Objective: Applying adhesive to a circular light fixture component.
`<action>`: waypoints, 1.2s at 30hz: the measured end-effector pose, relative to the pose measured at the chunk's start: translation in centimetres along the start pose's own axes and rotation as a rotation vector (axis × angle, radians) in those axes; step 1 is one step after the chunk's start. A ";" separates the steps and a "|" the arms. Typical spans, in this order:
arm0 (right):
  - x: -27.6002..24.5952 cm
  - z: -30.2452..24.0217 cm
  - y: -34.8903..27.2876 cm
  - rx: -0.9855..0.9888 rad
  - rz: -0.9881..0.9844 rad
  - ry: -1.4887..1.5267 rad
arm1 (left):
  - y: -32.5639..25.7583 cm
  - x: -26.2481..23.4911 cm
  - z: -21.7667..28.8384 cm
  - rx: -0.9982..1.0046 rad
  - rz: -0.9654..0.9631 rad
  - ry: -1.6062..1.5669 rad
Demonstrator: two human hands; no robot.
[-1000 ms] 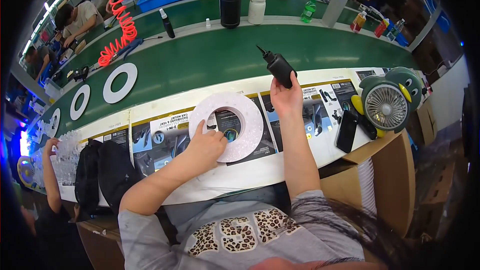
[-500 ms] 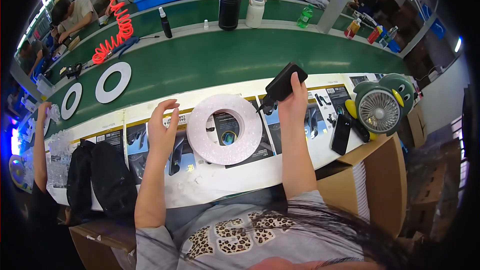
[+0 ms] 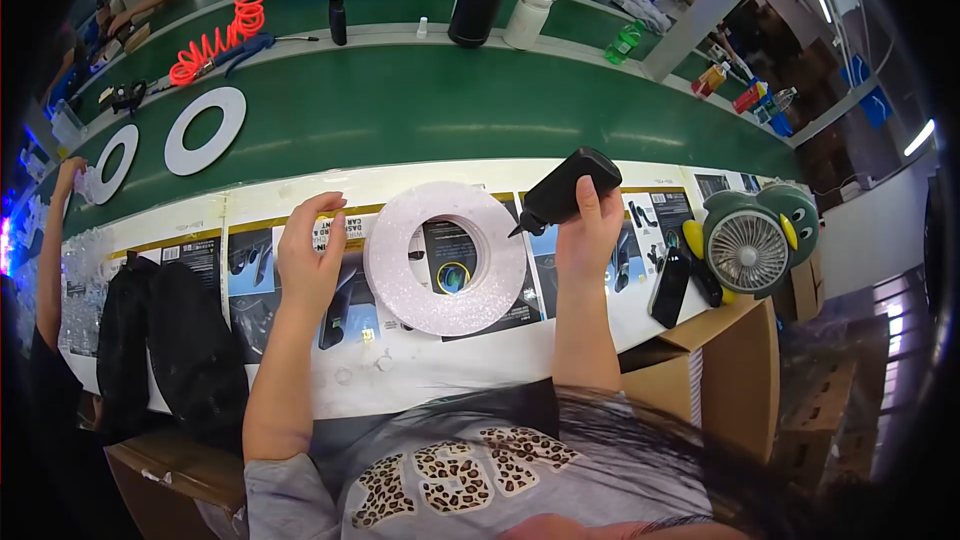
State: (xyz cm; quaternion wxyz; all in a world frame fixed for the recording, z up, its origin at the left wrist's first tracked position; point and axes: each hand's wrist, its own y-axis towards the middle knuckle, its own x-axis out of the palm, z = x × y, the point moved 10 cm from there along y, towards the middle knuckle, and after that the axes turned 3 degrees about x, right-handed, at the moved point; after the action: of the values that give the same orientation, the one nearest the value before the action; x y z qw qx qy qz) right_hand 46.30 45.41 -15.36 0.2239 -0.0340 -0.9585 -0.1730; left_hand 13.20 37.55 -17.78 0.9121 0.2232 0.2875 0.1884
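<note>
A thick white ring [image 3: 395, 285], which looks like a stack of flat glittery rings, lies on the printed sheets covering the white bench edge in front of me. My right hand [image 3: 588, 235] grips a black squeeze bottle [image 3: 572, 187] with a narrow pointed nozzle. The bottle is tilted, and its tip hangs over the ring's upper right rim; I cannot tell whether they touch. To the left of the ring, my left hand [image 3: 312, 252] is raised with its fingers curved and apart, holding nothing and not visibly touching the ring.
Two flat white rings [image 3: 232, 120] lie on the green belt at left, near another person's hand [image 3: 70, 175]. Black sleeves [image 3: 190, 325] and clear plastic parts sit left. A penguin-shaped fan [image 3: 748, 252] and phone [image 3: 671, 288] stand right, above an open carton [image 3: 740, 370]. Bottles line the far ledge.
The whole view has shifted slightly. The black bottle is tipped a little flatter, its nozzle still by the ring's right side. My left hand stays open beside the ring.
</note>
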 end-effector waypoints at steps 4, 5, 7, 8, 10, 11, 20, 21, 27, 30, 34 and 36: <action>0.0 0.0 0.0 -0.003 -0.005 0.012 | 0.1 0.1 0.0 -0.010 -0.024 0.021; 0.0 0.0 0.0 -0.002 -0.006 0.013 | 0.0 0.1 -0.1 -0.017 -0.022 0.011; 0.2 0.1 0.0 0.001 -0.007 0.007 | 0.0 0.1 -0.3 -0.026 -0.021 0.000; 0.2 0.0 0.0 0.001 -0.008 0.001 | 0.0 0.1 -0.3 -0.030 -0.024 -0.005; 0.2 0.1 0.2 0.002 0.007 -0.002 | 0.1 0.2 -0.3 -0.034 -0.027 -0.012; 0.0 0.2 0.2 0.003 0.022 -0.004 | 0.1 0.1 -0.2 -0.018 -0.020 -0.009; 2.6 -0.1 0.3 0.004 -0.119 -0.175 | 0.0 0.1 -0.4 -0.036 -0.035 -0.007; 2.7 0.0 0.2 0.005 -0.119 -0.178 | 0.0 0.3 -0.5 -0.046 -0.050 -0.011; 2.8 0.0 0.1 -0.026 -0.100 -0.267 | 0.1 0.1 -0.4 -0.027 -0.025 -0.010; 2.7 0.1 0.2 -0.019 -0.096 -0.269 | 0.0 0.3 -0.7 -0.050 -0.051 -0.007; 2.6 0.2 0.4 -0.017 -0.094 -0.254 | 0.1 0.4 -0.7 -0.054 -0.052 0.001; 2.7 0.3 0.4 -0.025 -0.100 -0.254 | 0.0 0.3 -0.8 -0.060 -0.048 -0.005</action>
State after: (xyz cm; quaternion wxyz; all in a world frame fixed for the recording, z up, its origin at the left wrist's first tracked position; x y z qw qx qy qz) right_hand 43.83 45.88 -14.33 0.0914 -0.0105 -0.9775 -0.1900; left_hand 12.96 37.98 -18.54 0.9234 0.1890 0.2850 0.1744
